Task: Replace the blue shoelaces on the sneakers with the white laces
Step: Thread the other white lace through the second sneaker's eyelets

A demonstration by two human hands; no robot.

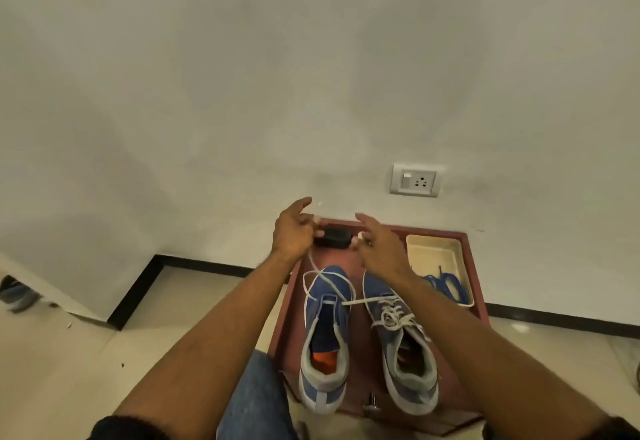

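Both bare arms reach up from the bottom corners of the frame and come close together near the middle. The left hand is just left of the middle, with its thumb sticking up and its fingers curled in, pinching something small and pale. The right hand is just beside it on the right, back facing up, with one finger pointing up and left and the other fingers bent down at the tips.
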